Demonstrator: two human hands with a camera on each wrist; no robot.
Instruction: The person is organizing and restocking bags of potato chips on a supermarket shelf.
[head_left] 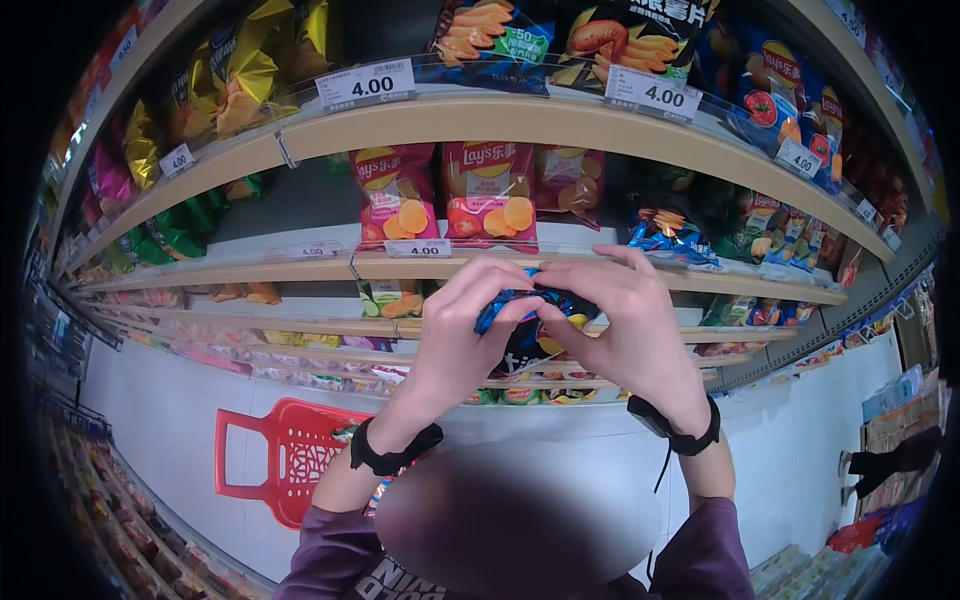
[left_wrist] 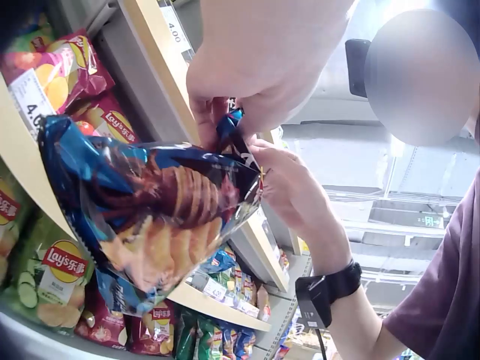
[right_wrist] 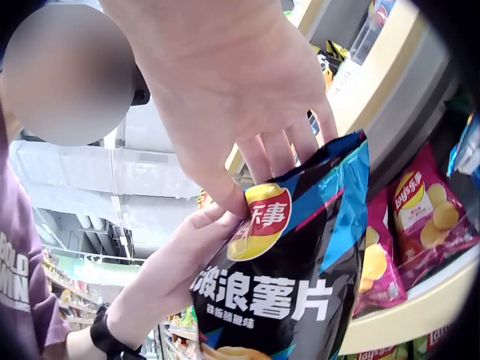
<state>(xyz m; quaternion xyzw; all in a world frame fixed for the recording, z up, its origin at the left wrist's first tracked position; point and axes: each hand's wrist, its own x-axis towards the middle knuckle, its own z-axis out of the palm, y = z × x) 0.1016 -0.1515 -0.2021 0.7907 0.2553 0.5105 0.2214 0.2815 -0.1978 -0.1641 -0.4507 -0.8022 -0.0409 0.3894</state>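
Observation:
A black and blue chip bag (head_left: 540, 345) is held up in front of the shelves by both hands. The left hand (head_left: 468, 318) pinches its top edge at one side, thumb against fingers. Beside it the right hand (head_left: 625, 315) grips the other side of the top edge, thumb in front and fingers behind. In the left wrist view the bag (left_wrist: 161, 210) hangs below the left hand (left_wrist: 259, 71), its pictured side showing. From the right wrist, the right hand (right_wrist: 240, 97) is seen over the bag's lettered side (right_wrist: 277, 277).
Shelves with a pale edge (head_left: 430, 122) hold many chip bags, among them pink bags (head_left: 490, 190) and yellow bags (head_left: 245, 70). A red basket (head_left: 290, 455) stands on the floor at the left. A person in dark trousers (head_left: 895, 460) is at the far right.

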